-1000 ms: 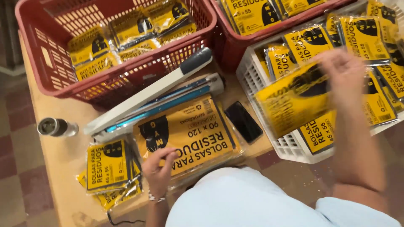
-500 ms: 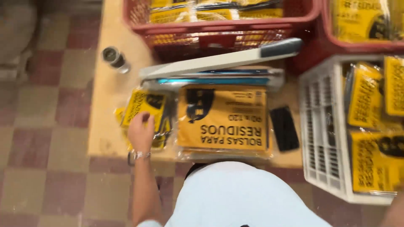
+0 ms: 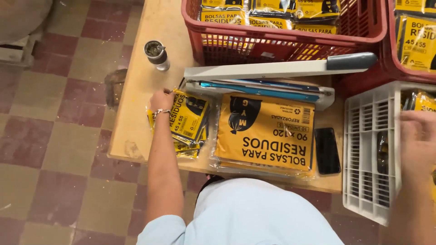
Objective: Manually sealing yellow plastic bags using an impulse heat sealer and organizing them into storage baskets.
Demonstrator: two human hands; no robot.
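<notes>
Here, line by line:
Left hand: the left hand (image 3: 162,100) lies knuckles up on the top left corner of the small yellow plastic packets stacked on the table (image 3: 187,121). Fingers are curled on the stack; a real grip I cannot tell.
Right hand: the right hand (image 3: 418,140) is blurred over the white slatted plastic crate (image 3: 368,149), well apart from the left. Open or closed, I cannot tell.
Key relation: the stack is under the left hand, its long axis running away from the person; the left hand is far nearer.
Beside: the large yellow flat packet (image 3: 265,134), then a black phone (image 3: 327,150).
Behind: a white bar sealer with grey handle (image 3: 281,70), red plastic baskets (image 3: 281,43).
Far left: a small metal cup (image 3: 156,54) on the wooden table (image 3: 136,113).
</notes>
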